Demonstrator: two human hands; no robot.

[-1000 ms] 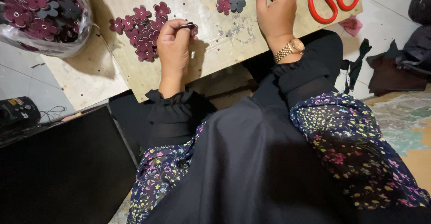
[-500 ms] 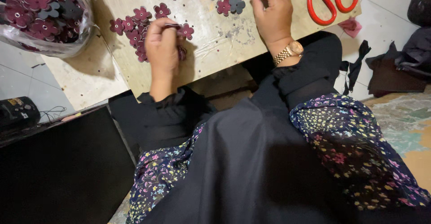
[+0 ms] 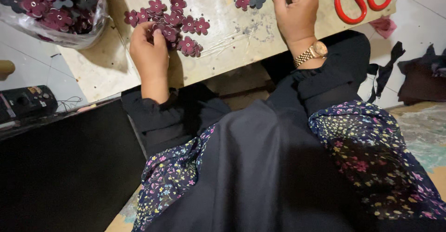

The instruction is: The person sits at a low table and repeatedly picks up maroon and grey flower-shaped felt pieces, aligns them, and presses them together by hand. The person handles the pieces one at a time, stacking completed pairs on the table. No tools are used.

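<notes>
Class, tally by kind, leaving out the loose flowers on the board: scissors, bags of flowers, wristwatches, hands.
Red scissors: 1
Clear bag of fabric flowers: 1
Gold wristwatch: 1
Hands: 2, left hand and right hand
Total: 5

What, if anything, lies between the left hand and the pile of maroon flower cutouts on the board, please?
Nothing visible does. The left hand already rests against the pile of maroon flowers on the board, its fingertips touching the nearest ones.
</notes>
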